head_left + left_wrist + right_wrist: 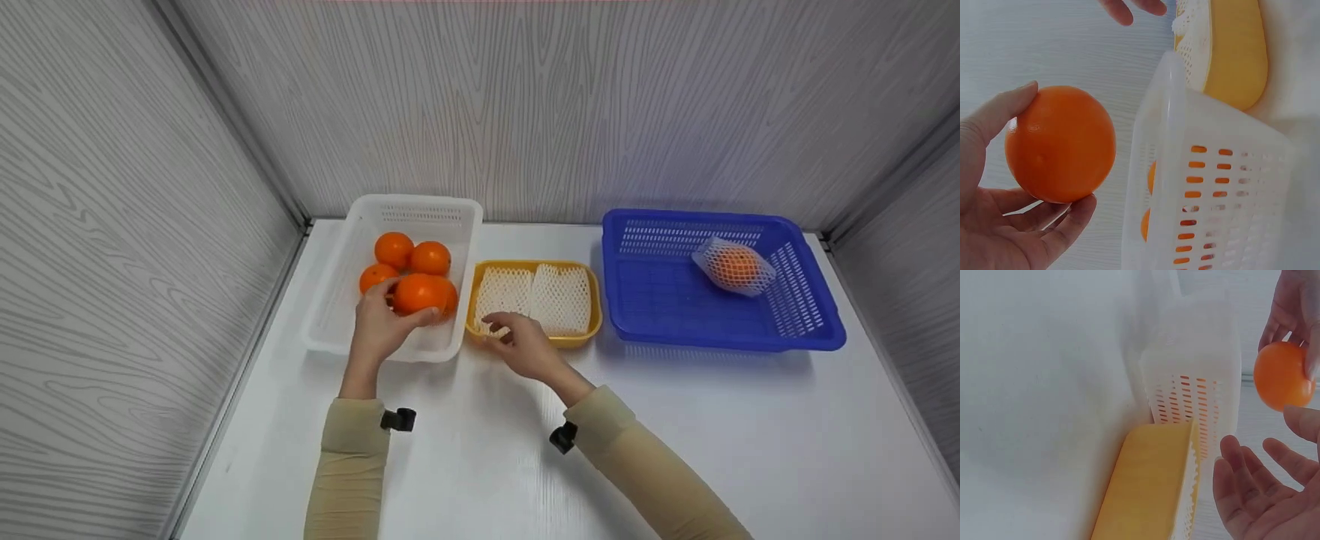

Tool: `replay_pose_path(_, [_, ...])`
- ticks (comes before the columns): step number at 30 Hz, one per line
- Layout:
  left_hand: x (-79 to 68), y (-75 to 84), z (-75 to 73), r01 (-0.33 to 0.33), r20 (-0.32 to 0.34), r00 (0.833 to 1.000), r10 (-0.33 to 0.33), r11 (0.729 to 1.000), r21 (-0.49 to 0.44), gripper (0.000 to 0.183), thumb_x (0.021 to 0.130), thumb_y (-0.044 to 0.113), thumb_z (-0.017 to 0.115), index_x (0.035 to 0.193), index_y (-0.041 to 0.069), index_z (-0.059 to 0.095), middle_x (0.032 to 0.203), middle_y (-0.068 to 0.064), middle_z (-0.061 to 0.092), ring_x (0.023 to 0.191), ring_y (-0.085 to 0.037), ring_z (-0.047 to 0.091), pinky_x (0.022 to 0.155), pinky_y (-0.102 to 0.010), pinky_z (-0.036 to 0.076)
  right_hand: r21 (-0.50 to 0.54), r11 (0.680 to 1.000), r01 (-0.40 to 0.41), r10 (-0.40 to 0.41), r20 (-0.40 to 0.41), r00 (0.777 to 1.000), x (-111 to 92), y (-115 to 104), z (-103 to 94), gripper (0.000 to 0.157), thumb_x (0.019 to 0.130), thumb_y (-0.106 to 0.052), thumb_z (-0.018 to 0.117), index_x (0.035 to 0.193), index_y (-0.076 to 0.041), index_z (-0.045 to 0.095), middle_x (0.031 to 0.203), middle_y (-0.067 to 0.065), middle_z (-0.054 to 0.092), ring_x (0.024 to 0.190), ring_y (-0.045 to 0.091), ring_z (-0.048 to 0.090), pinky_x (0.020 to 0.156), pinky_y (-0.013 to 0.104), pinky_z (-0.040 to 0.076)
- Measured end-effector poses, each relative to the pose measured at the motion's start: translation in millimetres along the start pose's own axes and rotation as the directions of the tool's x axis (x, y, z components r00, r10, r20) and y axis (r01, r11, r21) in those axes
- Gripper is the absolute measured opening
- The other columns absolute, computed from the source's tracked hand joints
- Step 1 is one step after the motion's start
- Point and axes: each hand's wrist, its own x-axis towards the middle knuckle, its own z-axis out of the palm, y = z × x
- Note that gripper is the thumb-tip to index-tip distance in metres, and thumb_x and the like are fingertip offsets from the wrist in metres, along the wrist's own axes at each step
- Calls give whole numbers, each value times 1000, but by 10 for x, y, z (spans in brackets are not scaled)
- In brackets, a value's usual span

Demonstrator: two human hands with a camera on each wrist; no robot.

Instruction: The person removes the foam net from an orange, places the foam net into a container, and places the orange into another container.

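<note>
My left hand [377,324] grips an orange [417,293] between thumb and fingers, lifted above the rim of the white basket [324,319]. In the left wrist view the thumb lies on one side of the orange [1061,144] and fingertips press the other. Several more oranges [394,250] lie in the basket, one partly hidden behind the held one. Fingers loosely bent, my right hand [529,349] hovers over the near edge of the yellow tray [579,341] and holds nothing. White foam net sleeves [562,298] lie side by side in that tray.
On the right stands a blue basket [660,311], with an orange in a foam net [736,268] inside. The yellow tray sits between both baskets on the white table [480,465]. Grey wood-grain panels [540,112] rise at the back and sides.
</note>
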Motion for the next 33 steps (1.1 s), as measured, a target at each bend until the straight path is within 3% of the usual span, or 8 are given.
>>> replay_pose_path(7, [118, -69, -152, 23, -8, 1000, -22, 1000, 12, 82, 77, 32, 83, 142, -2, 44, 138, -16, 49, 119, -31, 49, 102, -46, 42, 19, 1000, -4, 3, 25, 1000, 54, -27, 165, 35, 96, -18, 64, 126, 0, 62, 112, 14, 64, 91, 25, 63, 82, 37, 54])
replay_pose_path(12, [178, -132, -236, 98, 7, 995, -98, 995, 14, 83, 80, 32, 81, 145, -1, 42, 139, -17, 49, 119, -32, 49, 103, -46, 42, 16, 1000, -10, 10, 40, 999, 91, -41, 281, 34, 97, -19, 62, 125, 0, 62, 105, 10, 65, 87, 23, 64, 78, 33, 54])
replay_pose_path(20, [288, -184, -307, 140, -2, 990, -140, 989, 55, 76, 81, 31, 80, 140, -3, 47, 131, -18, 54, 113, -33, 52, 98, -47, 45, 51, 997, -50, 48, 43, 998, 137, -74, 390, 49, 96, -18, 65, 139, -2, 47, 103, 6, 62, 86, 19, 63, 74, 28, 55])
replay_pose_path(28, [385, -264, -375, 249, 20, 967, -253, 961, 120, 77, 81, 35, 78, 137, -7, 45, 128, -21, 54, 111, -35, 53, 96, -48, 45, 105, 990, -95, 94, 24, 995, 166, -89, 460, 60, 95, -15, 66, 145, -3, 35, 98, 5, 61, 76, 12, 64, 66, 26, 56])
replay_pose_path(33, [450, -316, -411, 293, -3, 955, -296, 944, 150, 76, 80, 34, 77, 134, -9, 45, 126, -23, 54, 109, -35, 52, 96, -47, 45, 164, 977, -139, 136, 26, 990, 191, -72, 484, 63, 94, -12, 67, 146, -5, 34, 99, 6, 60, 78, 14, 65, 65, 26, 56])
